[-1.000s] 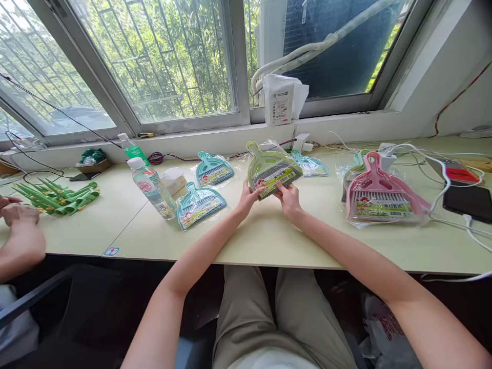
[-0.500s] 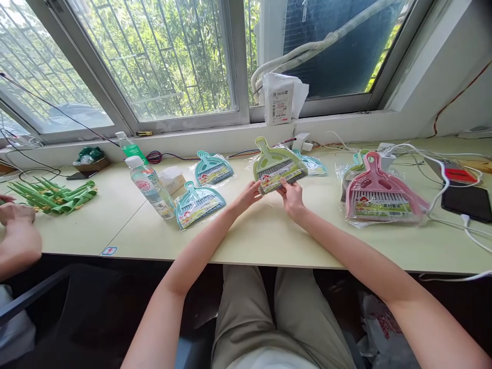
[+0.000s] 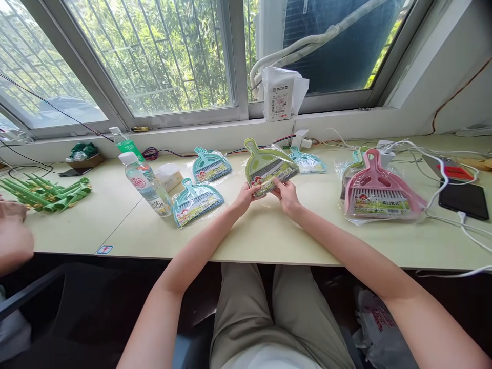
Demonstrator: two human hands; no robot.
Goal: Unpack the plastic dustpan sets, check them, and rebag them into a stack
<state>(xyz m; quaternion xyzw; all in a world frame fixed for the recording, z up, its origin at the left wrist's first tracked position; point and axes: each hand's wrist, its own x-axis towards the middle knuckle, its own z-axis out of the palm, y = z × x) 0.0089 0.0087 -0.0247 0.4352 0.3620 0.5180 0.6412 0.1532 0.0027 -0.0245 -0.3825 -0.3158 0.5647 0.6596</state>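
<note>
Between my two hands is a green dustpan and brush set (image 3: 265, 159) in a clear wrapper, tilted above the table with its handle pointing away from me. My left hand (image 3: 246, 199) grips its lower left corner, and my right hand (image 3: 286, 197) grips the lower edge, thumb on the label. To the left lie two wrapped blue dustpan sets, a nearer one (image 3: 198, 201) and a farther one (image 3: 211, 165). Another blue set (image 3: 307, 161) lies behind the green one, partly hidden. On the right a pink set (image 3: 378, 189) overlaps a green one (image 3: 359, 156).
Two plastic bottles, one nearer (image 3: 146, 183) and one behind it (image 3: 125, 143), stand left of the blue sets. Green stalk-like pieces (image 3: 49, 193) lie farther left beside another person's hand (image 3: 13, 225). A phone (image 3: 463, 199) and white cables are at the right.
The green set and both my hands have shifted slightly left and toward me, still gripping. The view has moved a little, and the other person's hand sits farther left.
</note>
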